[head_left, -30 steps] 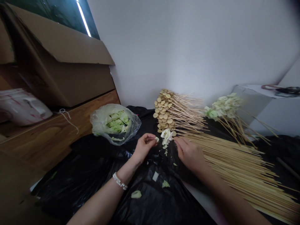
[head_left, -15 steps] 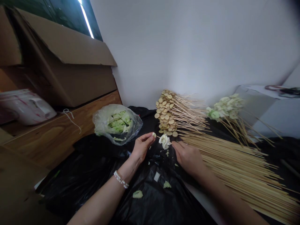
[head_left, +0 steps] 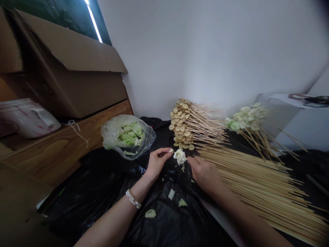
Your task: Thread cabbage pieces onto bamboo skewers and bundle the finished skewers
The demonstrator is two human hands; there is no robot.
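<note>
**Pale cabbage cluster on thin skewer, held between both hands**

The left hand is closed in a pinch, thumb and forefinger on a thin bamboo skewer, with a small pale scrap at the tip. The ruffled white-green cabbage cluster sits on that skewer, in the air over the sheet, between the hands. The right hand is curled, with its fingertips just beside the cluster; whether it grips anything, cannot tell.

Handling: very light load. Leaf is soft and tears easily, and the skewer is stiff but slim. Best hold is on bare bamboo, not leaf.

Surface: a crumpled black plastic sheet carries scattered cabbage scraps. On it are a clear plastic bag of green cabbage pieces, a stack of skewers threaded with round tan slices, skewers topped with pale cabbage and a fan of bare bamboo skewers.

Room: an orange-brown wooden bench, an open brown cardboard box and a white wall. Pearl bracelet on the left wrist.
</note>
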